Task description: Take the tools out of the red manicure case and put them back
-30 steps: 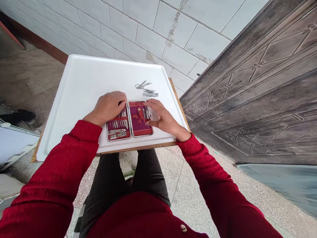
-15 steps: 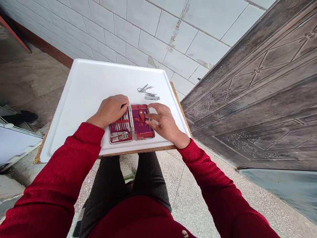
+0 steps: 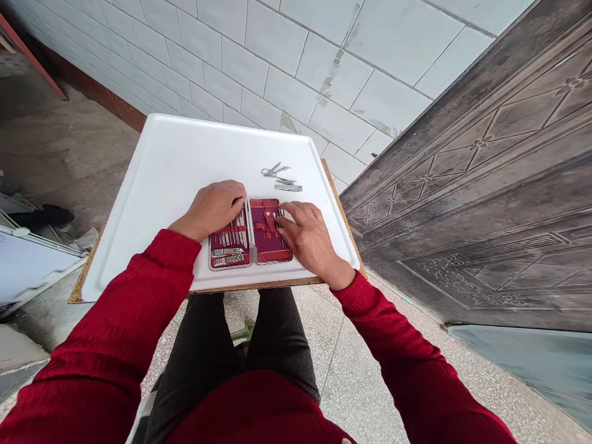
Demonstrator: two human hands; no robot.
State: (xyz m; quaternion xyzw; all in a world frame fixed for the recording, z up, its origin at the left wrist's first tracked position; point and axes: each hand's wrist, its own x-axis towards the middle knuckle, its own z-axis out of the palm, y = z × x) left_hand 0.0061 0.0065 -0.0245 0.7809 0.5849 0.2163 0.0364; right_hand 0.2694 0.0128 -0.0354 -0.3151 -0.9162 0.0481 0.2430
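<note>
A manicure case (image 3: 252, 256) lies unfolded near the front of a white foam board, its lining dark red and purple. My left hand (image 3: 215, 206) is closed, fingers curled over the top of the left half, which carries a row of slim metal tools (image 3: 231, 236) and several nail clippers (image 3: 226, 256). On the right half, a red leather flap (image 3: 269, 220) is strapped down. My right hand (image 3: 308, 237) rests over that half's right edge, thumb and fingers drawn together at slim metal tools (image 3: 280, 223); its fingers hide what they grip.
Behind the case lie small scissors (image 3: 276, 170) and a nail clipper (image 3: 289, 187) beside other slim metal pieces. The white foam board (image 3: 180, 154) sits on a wooden table. A tiled wall (image 3: 277, 74) stands behind, a carved dark door (image 3: 462, 172) on the right.
My right hand's fingers have drawn closer together at the right edge of the case. My left hand stays on the case's left half. The view has shifted slightly.
</note>
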